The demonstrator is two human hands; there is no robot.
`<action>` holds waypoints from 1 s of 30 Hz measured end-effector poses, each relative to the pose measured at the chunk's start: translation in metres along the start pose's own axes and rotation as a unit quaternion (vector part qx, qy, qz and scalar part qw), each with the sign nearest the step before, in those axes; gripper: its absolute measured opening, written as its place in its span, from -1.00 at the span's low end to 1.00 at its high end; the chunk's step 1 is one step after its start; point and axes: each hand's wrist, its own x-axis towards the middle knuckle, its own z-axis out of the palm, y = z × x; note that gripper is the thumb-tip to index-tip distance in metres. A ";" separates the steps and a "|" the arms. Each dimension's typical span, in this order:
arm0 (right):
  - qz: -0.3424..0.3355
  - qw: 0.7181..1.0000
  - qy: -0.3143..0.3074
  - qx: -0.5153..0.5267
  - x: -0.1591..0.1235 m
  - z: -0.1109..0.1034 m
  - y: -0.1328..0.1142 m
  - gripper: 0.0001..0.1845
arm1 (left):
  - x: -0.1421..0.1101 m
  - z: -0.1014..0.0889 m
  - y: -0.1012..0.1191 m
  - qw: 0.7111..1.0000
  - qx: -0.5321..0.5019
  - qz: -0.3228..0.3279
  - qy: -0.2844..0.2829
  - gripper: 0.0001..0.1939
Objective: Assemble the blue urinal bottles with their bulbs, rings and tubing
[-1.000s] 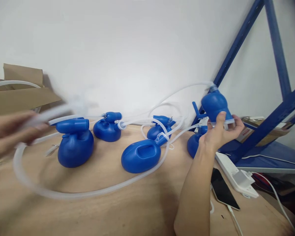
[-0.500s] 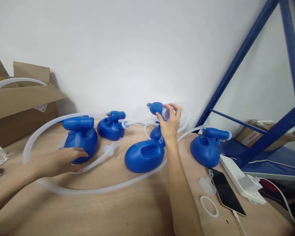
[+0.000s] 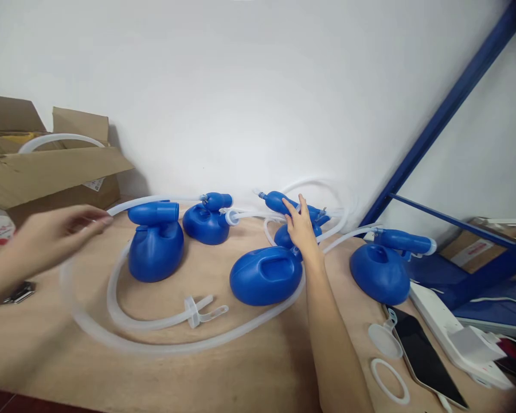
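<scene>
My left hand [image 3: 64,232], blurred, has its fingers pinched together at a translucent tube [image 3: 124,205] running to the back-left blue urinal bottle [image 3: 206,226]. My right hand [image 3: 303,229] reaches over the rear blue urinal bottle [image 3: 281,234], fingers spread around a blue bulb-shaped mouthpiece [image 3: 275,201]. Its palm hides part of that bottle. A second blue urinal bottle [image 3: 264,278] lies near my right wrist. Left of it stands another blue urinal bottle [image 3: 155,258]. A tube end with a clear cap [image 3: 192,312] rests on the table in front.
Another blue urinal bottle [image 3: 380,272] stands at the right, beside a phone [image 3: 430,353] and a white power strip [image 3: 442,327]. A clear lid [image 3: 384,341] and a white ring [image 3: 389,380] lie there. An open cardboard box [image 3: 55,178] and blue shelving [image 3: 451,112] flank the table.
My left hand has lifted from the left bottle and moved up and left to the tube. The right hand's mouthpiece has come down over the rear bottle, and its fingers have spread.
</scene>
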 end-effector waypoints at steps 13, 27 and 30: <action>0.152 0.967 -0.151 -0.135 -0.010 -0.020 -0.022 -0.09 | -0.009 0.086 0.084 0.994 0.045 -0.019 -0.097 -0.18; 0.190 0.981 0.017 -0.016 -0.006 -0.013 -0.017 -0.17 | -0.069 0.102 0.146 0.951 0.008 0.308 -0.024 -0.39; 0.197 0.980 0.006 -0.012 -0.006 -0.013 -0.017 -0.18 | -0.067 0.100 0.162 0.940 0.041 0.337 -0.039 -0.42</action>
